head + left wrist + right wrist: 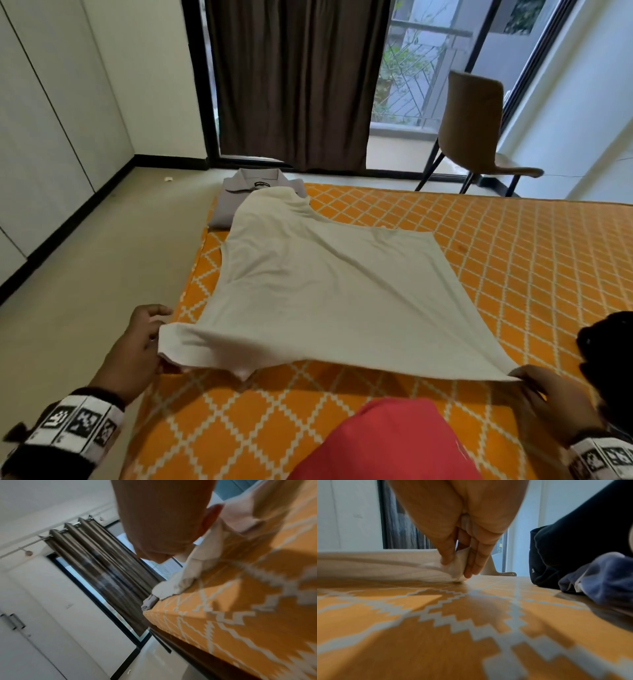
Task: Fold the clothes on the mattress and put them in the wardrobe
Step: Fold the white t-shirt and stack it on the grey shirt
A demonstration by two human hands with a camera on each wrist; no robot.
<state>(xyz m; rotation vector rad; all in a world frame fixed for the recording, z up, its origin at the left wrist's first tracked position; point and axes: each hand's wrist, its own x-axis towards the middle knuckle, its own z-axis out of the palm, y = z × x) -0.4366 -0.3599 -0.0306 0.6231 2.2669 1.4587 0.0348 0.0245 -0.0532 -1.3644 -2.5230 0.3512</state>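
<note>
A cream T-shirt [325, 291] lies spread on the orange patterned mattress [513, 257]. My left hand [147, 346] grips its near left sleeve end at the mattress edge, lifted a little. My right hand [544, 390] pinches the shirt's near right corner [458, 566] between thumb and fingers, low over the mattress [471, 628]. A folded grey polo shirt [253, 195] lies at the far left corner, partly under the cream shirt. The left wrist view shows the back of my left hand [163, 520] with cream cloth [188, 572] trailing along the mattress edge.
A pile of dark clothes [609, 353] sits at the right, close to my right hand, dark and blue cloth [590, 568]. A red garment [394, 442] lies at the near edge. White wardrobe doors [51, 120] line the left wall. A brown chair [476, 130] stands by the curtained window.
</note>
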